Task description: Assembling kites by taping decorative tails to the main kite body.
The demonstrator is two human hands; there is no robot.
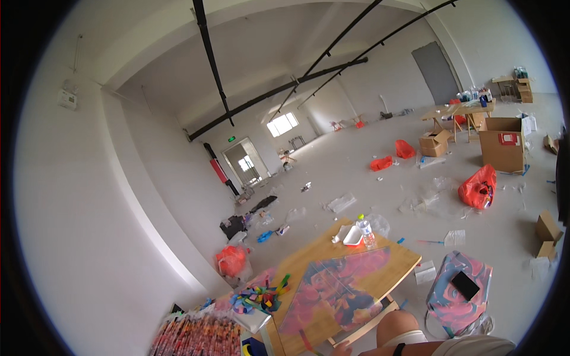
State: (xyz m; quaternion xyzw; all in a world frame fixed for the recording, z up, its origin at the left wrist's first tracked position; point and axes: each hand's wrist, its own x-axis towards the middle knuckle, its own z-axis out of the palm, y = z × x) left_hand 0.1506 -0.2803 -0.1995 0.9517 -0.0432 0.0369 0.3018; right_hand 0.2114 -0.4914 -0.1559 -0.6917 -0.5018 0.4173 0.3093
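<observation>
My right hand (342,350) shows at the lower edge, at the near edge of the wooden table (409,259). Its forearm comes in from the right with a black wristband. Most of the fingers are cut off, so I cannot tell their pose or whether they hold anything. Left of this hand lies a narrow multicoloured strip (306,342). Beneath the strip a pink and blue patterned sheet (332,291) covers much of the tabletop. A heap of colourful strips (260,296) lies at the table's left side. My left hand is out of view.
Many wrapped, reddish stick-like items (196,337) are packed at the lower left. A water bottle (366,231) and white tray (352,236) stand at the table's far end. On the right, a black phone (465,286) lies on a patterned stool (451,311). Bags and cartons litter the floor.
</observation>
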